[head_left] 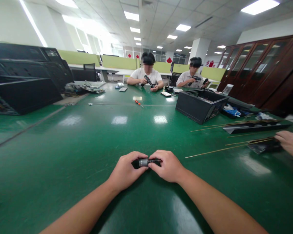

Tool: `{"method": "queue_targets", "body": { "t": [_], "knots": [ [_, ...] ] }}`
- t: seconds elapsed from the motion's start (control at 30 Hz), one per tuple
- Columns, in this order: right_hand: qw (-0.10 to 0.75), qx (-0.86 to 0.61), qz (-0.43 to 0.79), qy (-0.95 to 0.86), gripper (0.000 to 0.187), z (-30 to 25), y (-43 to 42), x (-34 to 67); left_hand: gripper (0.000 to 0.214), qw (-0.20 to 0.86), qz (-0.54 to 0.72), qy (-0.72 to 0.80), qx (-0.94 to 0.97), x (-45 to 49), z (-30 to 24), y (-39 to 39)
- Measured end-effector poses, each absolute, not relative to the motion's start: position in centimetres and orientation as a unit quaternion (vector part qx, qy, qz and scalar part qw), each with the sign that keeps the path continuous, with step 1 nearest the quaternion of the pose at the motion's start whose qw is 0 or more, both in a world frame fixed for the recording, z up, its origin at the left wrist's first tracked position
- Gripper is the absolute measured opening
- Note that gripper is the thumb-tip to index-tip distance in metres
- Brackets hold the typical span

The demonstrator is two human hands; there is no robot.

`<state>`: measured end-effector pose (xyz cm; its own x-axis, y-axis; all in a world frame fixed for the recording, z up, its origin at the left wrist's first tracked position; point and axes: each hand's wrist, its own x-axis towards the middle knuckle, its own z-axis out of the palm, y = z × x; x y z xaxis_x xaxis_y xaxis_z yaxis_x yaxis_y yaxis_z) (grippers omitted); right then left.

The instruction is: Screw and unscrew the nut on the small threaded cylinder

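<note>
In front of me, low over the green table (107,136), a small cylinder (143,162) with a silver body and black ends lies sideways between my hands. Around its silver body the thumb and fingers of my left hand (125,169) are closed. My right hand (168,165) pinches the thin, ridged black shaft (154,161) at the right. Shaft and cylinder meet end to end; I cannot tell whether they are one piece. My palms and fingers hide the outer ends.
An orange screwdriver (138,103) lies ahead. Black computer cases (194,105) stand right and left. Thin brass-coloured rods (210,152) reach in from the right beside another person's hand (290,142). Two people (146,73) sit across, holding tools.
</note>
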<state>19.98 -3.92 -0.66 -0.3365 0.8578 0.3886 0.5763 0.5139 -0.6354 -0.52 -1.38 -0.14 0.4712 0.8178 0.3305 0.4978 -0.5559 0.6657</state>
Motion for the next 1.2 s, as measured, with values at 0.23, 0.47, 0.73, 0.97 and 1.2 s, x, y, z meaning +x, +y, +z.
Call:
{"method": "queue_targets", "body": {
  "t": [0.23, 0.47, 0.73, 0.97, 1.2],
  "knots": [
    [0.341, -0.455, 0.188, -0.801, 0.012, -0.48, -3.84, 20.07, 0.020, 0.248, 0.329, 0.401, 0.818, -0.51, -0.27, -1.40],
    [0.339, -0.462, 0.188, -0.798, 0.011, -0.61, -3.88, 20.18, 0.022, 0.235, 0.335, 0.404, 0.818, -0.52, -0.15, -1.42],
    [0.341, -0.460, 0.189, -0.798, 0.012, -0.61, -3.86, 20.26, 0.022, 0.226, 0.341, 0.404, 0.818, -0.50, -0.01, -1.54],
    [0.338, -0.463, 0.182, -0.799, 0.012, -0.65, -3.82, 20.30, 0.021, 0.218, 0.343, 0.400, 0.822, -0.67, -0.16, -1.46],
    [0.331, -0.467, 0.177, -0.801, 0.012, -0.59, -3.82, 20.33, 0.023, 0.219, 0.345, 0.404, 0.819, -0.69, -0.34, -1.41]
  ]
}}
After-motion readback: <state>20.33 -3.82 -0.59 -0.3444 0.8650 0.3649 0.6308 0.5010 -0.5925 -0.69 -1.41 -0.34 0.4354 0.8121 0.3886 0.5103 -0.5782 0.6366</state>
